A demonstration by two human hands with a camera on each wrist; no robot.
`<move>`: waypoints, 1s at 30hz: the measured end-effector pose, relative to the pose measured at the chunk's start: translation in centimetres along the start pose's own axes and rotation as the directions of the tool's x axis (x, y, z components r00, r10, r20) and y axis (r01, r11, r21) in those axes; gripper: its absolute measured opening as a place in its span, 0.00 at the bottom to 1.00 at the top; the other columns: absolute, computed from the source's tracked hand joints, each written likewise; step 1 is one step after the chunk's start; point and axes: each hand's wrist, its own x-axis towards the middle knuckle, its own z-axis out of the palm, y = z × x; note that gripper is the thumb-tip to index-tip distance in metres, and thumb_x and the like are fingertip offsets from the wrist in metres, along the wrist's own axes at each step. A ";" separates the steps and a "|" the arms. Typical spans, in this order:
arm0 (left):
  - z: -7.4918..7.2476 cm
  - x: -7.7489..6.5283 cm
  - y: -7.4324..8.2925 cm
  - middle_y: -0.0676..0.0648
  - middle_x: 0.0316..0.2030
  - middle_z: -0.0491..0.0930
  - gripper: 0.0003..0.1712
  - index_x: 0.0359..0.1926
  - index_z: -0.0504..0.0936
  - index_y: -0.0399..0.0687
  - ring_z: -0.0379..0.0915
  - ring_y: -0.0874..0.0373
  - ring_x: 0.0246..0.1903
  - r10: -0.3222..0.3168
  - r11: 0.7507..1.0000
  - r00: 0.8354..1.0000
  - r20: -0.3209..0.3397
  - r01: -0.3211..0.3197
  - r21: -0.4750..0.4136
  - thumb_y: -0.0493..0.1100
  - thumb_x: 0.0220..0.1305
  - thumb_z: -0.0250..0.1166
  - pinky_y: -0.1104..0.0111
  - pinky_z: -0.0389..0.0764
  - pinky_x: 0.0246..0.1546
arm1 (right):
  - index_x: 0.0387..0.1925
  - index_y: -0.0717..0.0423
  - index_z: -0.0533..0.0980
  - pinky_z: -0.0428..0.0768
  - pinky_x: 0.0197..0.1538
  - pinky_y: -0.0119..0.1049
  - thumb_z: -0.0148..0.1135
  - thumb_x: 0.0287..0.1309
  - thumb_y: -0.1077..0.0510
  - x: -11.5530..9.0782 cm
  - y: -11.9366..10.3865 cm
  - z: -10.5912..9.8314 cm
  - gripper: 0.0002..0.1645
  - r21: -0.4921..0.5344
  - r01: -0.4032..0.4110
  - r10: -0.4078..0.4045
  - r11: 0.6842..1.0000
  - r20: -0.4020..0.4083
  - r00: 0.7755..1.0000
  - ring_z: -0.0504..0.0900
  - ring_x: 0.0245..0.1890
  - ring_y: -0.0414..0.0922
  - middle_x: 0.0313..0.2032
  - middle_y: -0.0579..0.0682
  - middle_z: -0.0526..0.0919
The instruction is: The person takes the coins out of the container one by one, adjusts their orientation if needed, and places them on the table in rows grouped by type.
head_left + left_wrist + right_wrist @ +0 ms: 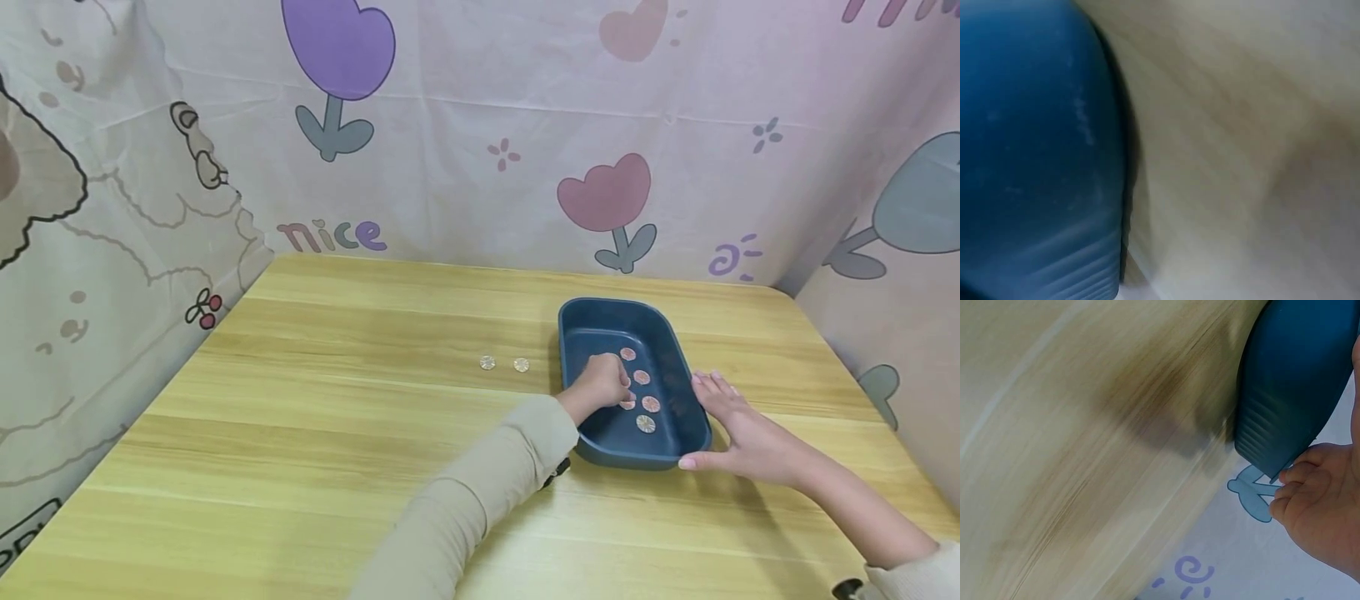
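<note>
A dark blue rectangular tray with rounded corners stands on the table, holding several small round patterned coins, such as the one nearest its front. My left hand reaches over the tray's left wall, fingers curled down, and pinches a coin that its fingertips partly cover. Against the tray's right side and front corner rests my right hand, fingers straight and thumb spread. The right wrist view shows that hand beside the tray's outer wall. Only the tray's wall and table appear in the left wrist view.
Two pale coins, a left one and a right one, lie on the wooden table left of the tray. A printed cloth hangs behind the table and along its sides.
</note>
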 end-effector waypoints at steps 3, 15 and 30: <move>0.3 0.1 -0.1 0.55 0.18 0.65 0.19 0.14 0.72 0.47 0.66 0.63 0.24 0.013 0.992 1.000 0.022 -0.016 0.127 0.45 0.50 0.72 0.78 0.68 0.28 | 0.69 0.70 0.42 0.44 0.62 0.70 0.71 0.42 0.42 0.1 0.0 0.0 0.67 0.001 0.000 0.000 1.000 0.001 1.000 0.34 0.69 0.68 0.68 0.73 0.43; 1.0 0.2 0.0 0.56 0.29 0.80 0.07 0.26 0.81 0.52 0.73 0.65 0.31 0.085 0.929 0.996 0.043 -0.094 0.359 0.48 0.56 0.67 0.78 0.73 0.32 | 0.69 0.70 0.43 0.42 0.63 0.69 0.71 0.42 0.43 0.1 0.1 0.1 0.66 0.001 0.012 -0.012 1.000 -0.007 1.000 0.34 0.70 0.67 0.68 0.73 0.44; 0.7 -0.2 0.3 0.55 0.32 0.77 0.10 0.25 0.83 0.50 0.71 0.65 0.31 0.036 0.945 0.999 0.006 -0.036 0.324 0.50 0.52 0.70 0.78 0.73 0.33 | 0.69 0.69 0.42 0.38 0.65 0.66 0.71 0.43 0.43 0.1 0.1 0.2 0.66 0.014 0.008 -0.008 1.000 -0.005 1.000 0.33 0.70 0.66 0.69 0.73 0.43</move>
